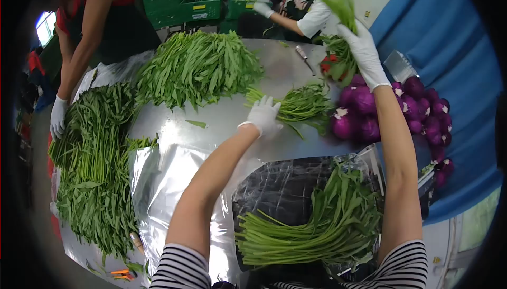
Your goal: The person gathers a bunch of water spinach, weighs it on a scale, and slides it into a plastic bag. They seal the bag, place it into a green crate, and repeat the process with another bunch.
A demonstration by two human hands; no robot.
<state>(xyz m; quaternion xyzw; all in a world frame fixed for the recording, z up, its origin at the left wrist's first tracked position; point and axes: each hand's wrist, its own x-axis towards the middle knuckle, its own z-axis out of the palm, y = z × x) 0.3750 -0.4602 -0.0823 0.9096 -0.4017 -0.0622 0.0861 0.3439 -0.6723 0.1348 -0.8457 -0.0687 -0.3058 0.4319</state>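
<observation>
My left hand (264, 117), in a white glove, is closed around a small bunch of water spinach (306, 104) lying on the metal table (211, 125). Stems poke out on both sides of the fingers. Raised at the upper right, my gloved right hand (363, 51) grips some long green stalks (340, 4), blurred by motion and pointing upward. Just beside that hand are leafy greens with something red (334, 66). In front of my body, a larger bundle of water spinach (306, 231) rests on black-looking plastic film (272, 186), stems to the left.
Big heaps of greens cover the far side (200, 70) and left side (92, 167). Purple round vegetables (364, 107) crowd the right. A knife (304, 58) lies at the back, an orange-handled tool (124, 274) at the front left. Two co-workers stand opposite, near green crates (203, 5).
</observation>
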